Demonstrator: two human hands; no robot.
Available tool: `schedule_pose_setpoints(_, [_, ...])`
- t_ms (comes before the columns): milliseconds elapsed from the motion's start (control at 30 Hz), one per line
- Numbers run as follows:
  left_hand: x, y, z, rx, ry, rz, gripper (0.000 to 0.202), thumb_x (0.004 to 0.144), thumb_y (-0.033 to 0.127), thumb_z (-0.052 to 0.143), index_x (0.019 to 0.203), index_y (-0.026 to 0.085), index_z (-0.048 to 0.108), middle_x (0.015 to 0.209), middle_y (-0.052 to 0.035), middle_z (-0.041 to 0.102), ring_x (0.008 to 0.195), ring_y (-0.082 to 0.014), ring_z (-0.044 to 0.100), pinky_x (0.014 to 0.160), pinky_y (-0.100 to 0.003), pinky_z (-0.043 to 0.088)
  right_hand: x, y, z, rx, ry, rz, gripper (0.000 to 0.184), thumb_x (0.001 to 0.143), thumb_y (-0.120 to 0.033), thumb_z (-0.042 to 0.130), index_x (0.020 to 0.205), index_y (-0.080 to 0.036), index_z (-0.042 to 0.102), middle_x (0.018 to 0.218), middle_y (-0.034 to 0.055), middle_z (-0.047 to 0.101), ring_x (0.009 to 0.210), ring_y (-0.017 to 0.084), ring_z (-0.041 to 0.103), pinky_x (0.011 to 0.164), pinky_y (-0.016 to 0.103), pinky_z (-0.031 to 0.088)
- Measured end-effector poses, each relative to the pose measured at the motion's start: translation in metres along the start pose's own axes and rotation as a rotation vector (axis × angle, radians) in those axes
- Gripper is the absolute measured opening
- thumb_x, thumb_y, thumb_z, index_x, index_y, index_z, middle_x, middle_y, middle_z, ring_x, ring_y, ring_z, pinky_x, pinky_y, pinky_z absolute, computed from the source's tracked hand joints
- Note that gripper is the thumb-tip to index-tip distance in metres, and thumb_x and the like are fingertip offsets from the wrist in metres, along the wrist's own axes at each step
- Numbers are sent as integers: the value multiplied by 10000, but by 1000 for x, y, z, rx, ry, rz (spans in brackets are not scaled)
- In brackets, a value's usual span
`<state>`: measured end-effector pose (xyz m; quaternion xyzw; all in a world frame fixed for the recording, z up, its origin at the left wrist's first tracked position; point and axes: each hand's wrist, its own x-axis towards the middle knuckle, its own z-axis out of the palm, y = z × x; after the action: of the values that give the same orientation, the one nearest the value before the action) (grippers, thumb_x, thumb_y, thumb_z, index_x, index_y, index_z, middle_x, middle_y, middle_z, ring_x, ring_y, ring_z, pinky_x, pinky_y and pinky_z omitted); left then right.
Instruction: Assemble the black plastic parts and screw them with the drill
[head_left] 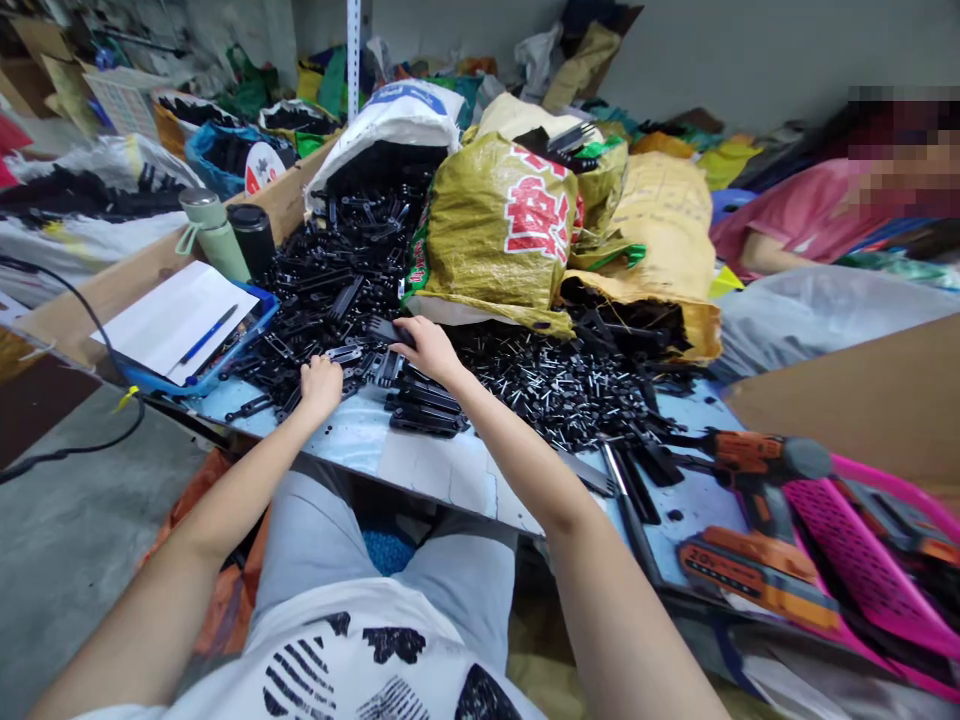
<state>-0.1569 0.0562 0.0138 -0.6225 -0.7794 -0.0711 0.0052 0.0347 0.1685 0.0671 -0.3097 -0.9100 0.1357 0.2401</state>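
Note:
My left hand [321, 385] is closed at the near edge of a heap of black slotted plastic parts [330, 270]. Its fingertips pinch a slim black slotted part [343, 355], partly covered by the fingers. To its right, my right hand [429, 350] grips a black pronged piece [385, 330] that looks like a comb or fork head, tines toward the left. Below that hand, several long black parts [427, 410] lie side by side on the light blue tabletop [360, 425]. Further right spreads a pile of small black pieces with silvery pins [562, 385].
A yellow woven sack [495, 230] and a white sack [390, 110] stand behind the heap. At left are a blue tray [262, 310] with paper and pen, and a green bottle [214, 235]. An orange cordless drill [757, 520] lies right, beside a pink basket [862, 560]. A person in pink [802, 215] sits beyond.

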Motion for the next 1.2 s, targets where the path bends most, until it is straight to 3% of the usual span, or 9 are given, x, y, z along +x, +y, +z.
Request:
schedule_pose_setpoints(133, [-6,-6,5,-197,131,-21,310,919,212,320,1078,63,541,1051,-214,603,1014,-304,543,859,-412,402,-62,-3,-11,557,6,297,510,877,-494,483,1247,-144,506,997,70,629,839,170,588,760,311,476])
schedule_pose_setpoints(267, [-28,19,-1,-603,231,-92,297,948,298,296,1080,145,514,929,-116,634,851,-221,608,764,-329,440,-144,-15,-24,593,-127,312,486,811,-469,599,1209,-193,554,1115,76,612,956,182,587,834,326,477])
schedule_pose_setpoints(433, [-74,72,-5,-990,-184,56,339,824,423,565,1041,169,503,693,17,588,560,-119,533,562,-239,418,-220,-23,-35,511,-206,548,419,814,-469,585,1118,-181,606,1072,87,625,916,194,597,766,326,498])
schedule_pose_setpoints(533, [-98,101,-3,-1109,-327,139,284,867,397,491,1014,160,542,675,20,579,524,-94,520,520,-212,417,-236,-25,-28,763,-132,752,458,837,-469,529,1206,-197,545,964,52,627,743,156,620,659,292,511])
schedule_pose_setpoints(633, [-115,125,1,-1209,-403,182,386,901,387,435,1197,155,521,714,16,590,456,-67,491,464,-194,406,-235,-33,-15,1012,-5,821,536,877,-481,439,1352,-232,418,860,24,602,595,116,579,529,243,475])
schedule_pose_setpoints(733, [-121,138,2,-1203,-289,218,449,909,370,445,1317,184,473,882,-30,631,583,-86,570,565,-215,470,-232,-42,-5,1118,87,744,614,880,-528,429,1411,-231,354,784,3,562,541,87,513,490,216,432])
schedule_pose_setpoints(867, [-119,136,-6,-1044,-67,337,365,908,321,469,1228,192,587,1004,-78,628,941,-167,593,843,-288,468,-236,-41,-10,1002,62,569,620,885,-496,467,1429,-227,342,744,-18,529,553,76,466,546,226,441])
schedule_pose_setpoints(1033, [-122,137,-17,-970,6,408,339,913,281,471,1205,172,607,886,-62,594,829,-148,581,782,-277,474,-242,-40,-21,679,-1,430,562,901,-446,471,1414,-234,382,854,20,598,614,91,507,674,271,495])
schedule_pose_setpoints(1200, [-133,160,-22,-1062,315,325,340,941,255,411,1221,179,589,932,-69,573,863,-141,572,785,-275,476,-242,-61,0,677,246,484,592,915,-466,413,1450,-235,311,1050,90,615,665,132,568,666,303,524])
